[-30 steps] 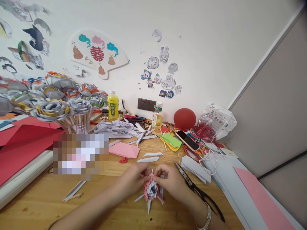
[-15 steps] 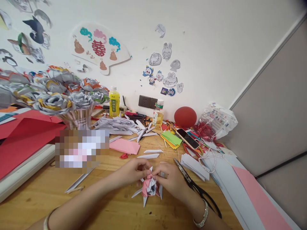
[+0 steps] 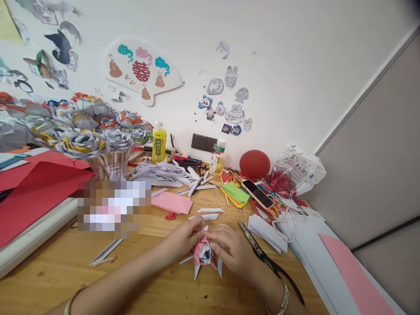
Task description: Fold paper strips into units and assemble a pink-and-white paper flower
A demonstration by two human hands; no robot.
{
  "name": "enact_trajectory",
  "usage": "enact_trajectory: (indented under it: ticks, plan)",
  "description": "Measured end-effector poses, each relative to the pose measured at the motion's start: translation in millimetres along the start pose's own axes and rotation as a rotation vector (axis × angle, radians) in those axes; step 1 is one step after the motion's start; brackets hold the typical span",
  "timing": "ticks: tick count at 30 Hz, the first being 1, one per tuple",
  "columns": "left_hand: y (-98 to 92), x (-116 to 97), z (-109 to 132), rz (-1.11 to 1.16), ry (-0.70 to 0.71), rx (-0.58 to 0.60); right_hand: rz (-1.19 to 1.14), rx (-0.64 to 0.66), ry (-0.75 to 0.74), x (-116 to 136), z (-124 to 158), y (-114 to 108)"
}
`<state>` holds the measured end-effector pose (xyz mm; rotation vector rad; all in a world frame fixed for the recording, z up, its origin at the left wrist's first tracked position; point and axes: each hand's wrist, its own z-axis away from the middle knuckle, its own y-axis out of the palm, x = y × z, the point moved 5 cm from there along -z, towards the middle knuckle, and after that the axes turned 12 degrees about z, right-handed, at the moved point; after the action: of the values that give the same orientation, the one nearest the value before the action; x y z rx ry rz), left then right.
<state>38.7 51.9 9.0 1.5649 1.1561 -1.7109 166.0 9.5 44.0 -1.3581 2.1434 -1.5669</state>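
Note:
Between my hands, low over the wooden table (image 3: 157, 280), is a folded paper flower (image 3: 204, 253) in pink and white, with white pointed strips sticking out around it. My left hand (image 3: 188, 236) pinches its far left edge, thumb and fingers together. From the right, my right hand (image 3: 229, 249) grips the flower's far right edge, its fingers bent over the top. The fingertips of both hands nearly meet and hide the flower's far side. Just beyond lie two folded white strips (image 3: 204, 217). Black-handled scissors (image 3: 262, 253) rest beside my right hand.
Pink paper (image 3: 172, 203), a pile of folded white strips (image 3: 160, 174) and green paper slips (image 3: 235, 192) lie farther back. A phone (image 3: 257, 194), a red balloon (image 3: 254, 164) and two bottles stand or lie near the wall. Paper flowers (image 3: 82, 142) fill the left; white sheets (image 3: 267, 232) lie right.
My right fingers have moved left and closed over the flower's far edge, near the left fingertips. A pink flap that stood up on the flower now lies flatter. The view has shifted slightly.

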Motion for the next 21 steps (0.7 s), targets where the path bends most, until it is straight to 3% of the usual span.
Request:
enact_trajectory:
  ticks: [5,8,10,14,17,21]
  plan:
    - [-2.8,1,-3,0.025,0.024,-0.089,0.099,0.0,-0.149,16,3,3]
    - [-5.2,3,-2,0.034,0.008,-0.127,0.153,-0.002,-0.164,4,3,-5]
    - [-3.3,6,-2,0.113,-0.066,-0.084,0.234,-0.109,-0.014,-30,3,-24]
    - [0.3,10,-2,0.197,-0.131,-0.019,0.512,-0.443,0.55,-133,19,-80]
    - [-1.0,12,-4,0.164,-0.121,-0.061,0.534,-0.481,0.621,-185,29,-98]
    - [3.6,17,-4,0.202,-0.188,-0.057,0.51,-0.574,0.637,-207,43,-103]
